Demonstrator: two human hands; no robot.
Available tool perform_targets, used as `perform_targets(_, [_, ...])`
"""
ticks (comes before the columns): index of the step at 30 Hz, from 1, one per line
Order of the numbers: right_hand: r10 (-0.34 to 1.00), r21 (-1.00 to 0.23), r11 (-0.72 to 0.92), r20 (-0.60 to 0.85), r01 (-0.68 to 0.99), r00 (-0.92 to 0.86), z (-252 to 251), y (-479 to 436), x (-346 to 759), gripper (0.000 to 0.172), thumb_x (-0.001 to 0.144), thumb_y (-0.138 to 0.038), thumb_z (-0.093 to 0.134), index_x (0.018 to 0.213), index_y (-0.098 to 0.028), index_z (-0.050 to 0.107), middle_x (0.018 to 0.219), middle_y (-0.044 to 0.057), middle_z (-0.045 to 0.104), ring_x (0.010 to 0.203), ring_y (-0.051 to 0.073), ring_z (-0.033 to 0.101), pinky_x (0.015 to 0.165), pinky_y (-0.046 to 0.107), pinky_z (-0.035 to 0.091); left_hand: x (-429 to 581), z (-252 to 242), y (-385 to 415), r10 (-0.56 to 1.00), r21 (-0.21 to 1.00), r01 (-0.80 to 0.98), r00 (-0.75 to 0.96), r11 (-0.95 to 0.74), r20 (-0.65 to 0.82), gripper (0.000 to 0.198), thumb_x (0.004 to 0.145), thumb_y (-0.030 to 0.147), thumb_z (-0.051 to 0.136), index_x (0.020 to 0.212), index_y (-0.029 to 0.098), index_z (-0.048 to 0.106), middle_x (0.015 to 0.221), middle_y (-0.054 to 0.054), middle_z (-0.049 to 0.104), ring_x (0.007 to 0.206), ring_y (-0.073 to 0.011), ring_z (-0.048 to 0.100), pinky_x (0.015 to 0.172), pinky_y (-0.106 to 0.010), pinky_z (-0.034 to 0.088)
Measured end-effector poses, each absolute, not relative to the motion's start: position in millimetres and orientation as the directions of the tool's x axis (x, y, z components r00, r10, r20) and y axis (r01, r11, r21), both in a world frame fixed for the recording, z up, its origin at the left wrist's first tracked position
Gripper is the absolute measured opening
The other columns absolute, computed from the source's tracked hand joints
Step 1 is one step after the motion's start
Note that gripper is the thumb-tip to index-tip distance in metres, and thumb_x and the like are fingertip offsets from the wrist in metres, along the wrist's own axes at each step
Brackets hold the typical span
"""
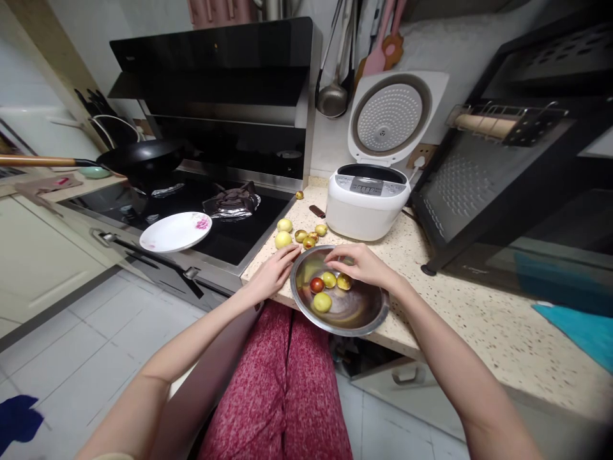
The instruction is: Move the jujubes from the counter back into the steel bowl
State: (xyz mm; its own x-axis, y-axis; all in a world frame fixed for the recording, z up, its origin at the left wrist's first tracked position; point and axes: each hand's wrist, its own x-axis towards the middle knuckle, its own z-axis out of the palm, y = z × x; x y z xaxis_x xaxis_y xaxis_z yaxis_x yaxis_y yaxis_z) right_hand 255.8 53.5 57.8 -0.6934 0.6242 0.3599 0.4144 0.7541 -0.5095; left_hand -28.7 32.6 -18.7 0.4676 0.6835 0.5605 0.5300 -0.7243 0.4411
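A round steel bowl (364, 316) sits at the counter's front edge and holds several small yellow-green and reddish fruits (322, 301). My right hand (359, 263) hovers over the bowl's far rim, fingers curled down and pinched near a yellowish fruit (343, 282); whether it grips that fruit is unclear. My left hand (274, 273) rests on the counter beside the bowl's left rim, fingers stretched flat and holding nothing. Several more fruits (283, 239) lie loose on the counter just beyond my left hand.
A white rice cooker (366, 203) with its lid up stands behind the bowl. Left of the counter is a black stove with a wok (141, 156) and a white plate (175, 231). A black rack (483, 185) stands to the right, and a teal cloth (582, 329) lies beyond it.
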Motion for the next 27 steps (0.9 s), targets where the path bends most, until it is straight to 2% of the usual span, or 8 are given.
perform_targets(4, [0.627, -0.516, 0.748, 0.347, 0.417, -0.697, 59, 53, 255, 0.016, 0.098, -0.028, 0.064, 0.099, -0.02, 0.078, 0.102, 0.008, 0.081, 0.092, 0.023, 0.075, 0.088, 0.037, 0.055, -29, -16, 30, 0.701, 0.415, 0.584, 0.436, -0.698, 0.565, 0.044, 0.101, 0.019, 0.049, 0.144, 0.021, 0.058, 0.14, -0.017, 0.055, 0.129, -0.0294, 0.062, 0.11, -0.047, 0.055])
perform_targets(9, [0.626, -0.51, 0.751, 0.35, 0.419, -0.697, 59, 53, 255, 0.016, 0.098, -0.028, 0.064, 0.099, -0.02, 0.078, 0.102, 0.008, 0.081, 0.092, 0.023, 0.075, 0.088, 0.038, 0.055, -30, -17, 30, 0.675, 0.402, 0.571, 0.418, -0.716, 0.609, 0.031, 0.101, 0.019, 0.051, 0.129, 0.02, 0.066, 0.133, -0.016, 0.059, 0.124, -0.0283, 0.064, 0.107, -0.045, 0.056])
perform_targets(13, [0.624, -0.5, 0.756, 0.359, 0.422, -0.694, 58, 53, 256, 0.016, 0.098, -0.028, 0.064, 0.099, -0.02, 0.078, 0.102, 0.008, 0.081, 0.092, 0.023, 0.075, 0.088, 0.038, 0.056, -30, -18, 30, 0.654, 0.398, 0.548, 0.422, -0.736, 0.628, 0.027, 0.102, 0.018, 0.052, 0.125, 0.018, 0.066, 0.128, -0.015, 0.065, 0.118, -0.0266, 0.066, 0.103, -0.045, 0.057])
perform_targets(18, [0.6, -0.48, 0.784, 0.417, 0.395, -0.683, 59, 50, 254, 0.017, 0.099, -0.027, 0.062, 0.101, -0.02, 0.077, 0.102, 0.008, 0.08, 0.094, 0.023, 0.075, 0.088, 0.039, 0.057, -29, -8, 19, 0.6, 0.384, 0.565, 0.262, -0.73, 0.756, 0.026, 0.102, 0.019, 0.058, 0.126, 0.021, 0.067, 0.131, -0.013, 0.067, 0.122, -0.0248, 0.066, 0.106, -0.044, 0.057])
perform_targets(21, [0.595, -0.529, 0.779, 0.458, 0.335, -0.66, 62, 43, 248, 0.016, 0.099, -0.028, 0.065, 0.107, -0.021, 0.076, 0.106, 0.007, 0.08, 0.097, 0.023, 0.075, 0.089, 0.039, 0.058, -25, 4, 8, 0.507, 0.343, 0.535, 0.194, -0.773, 0.84, 0.029, 0.1, 0.017, 0.063, 0.128, 0.023, 0.068, 0.13, -0.011, 0.069, 0.12, -0.0232, 0.068, 0.106, -0.044, 0.057])
perform_targets(27, [0.605, -0.683, 0.708, 0.451, 0.183, -0.656, 68, 26, 237, 0.037, 0.094, -0.034, 0.073, 0.13, -0.025, 0.069, 0.126, 0.007, 0.074, 0.112, 0.023, 0.072, 0.097, 0.04, 0.059, -6, 25, -12, 0.316, 0.169, 0.402, 0.334, -0.9, 0.888, 0.036, 0.096, 0.011, 0.068, 0.131, 0.02, 0.068, 0.126, -0.011, 0.073, 0.117, -0.0212, 0.07, 0.101, -0.039, 0.061])
